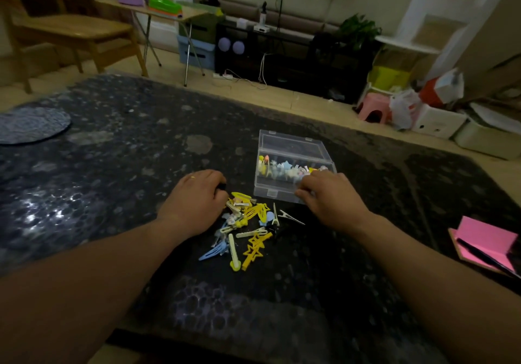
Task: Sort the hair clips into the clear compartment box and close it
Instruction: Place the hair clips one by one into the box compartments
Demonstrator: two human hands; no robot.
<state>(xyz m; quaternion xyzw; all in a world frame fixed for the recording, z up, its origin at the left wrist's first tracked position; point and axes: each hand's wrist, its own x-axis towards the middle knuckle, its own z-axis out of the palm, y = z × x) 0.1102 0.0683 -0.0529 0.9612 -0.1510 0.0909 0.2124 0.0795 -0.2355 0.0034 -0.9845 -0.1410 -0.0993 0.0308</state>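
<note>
Plastic hair clips (245, 222) heaped on the bench (112, 166) beside the clear compartment box (293, 166) look light and slippery, best pinched mid-length; left grip (194, 197) curls at the heap, hold unclear; right grip (329, 194) clasps the box corner.

Pink notepad (485, 246) near right; round mat (31, 124) far left; pink stool (373, 108) beyond.

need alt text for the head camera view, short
Two bare hands work over a dark table: the left hand touches a loose pile of colourful hair clips, the right hand is at the near corner of an open clear box already holding clips.
</note>
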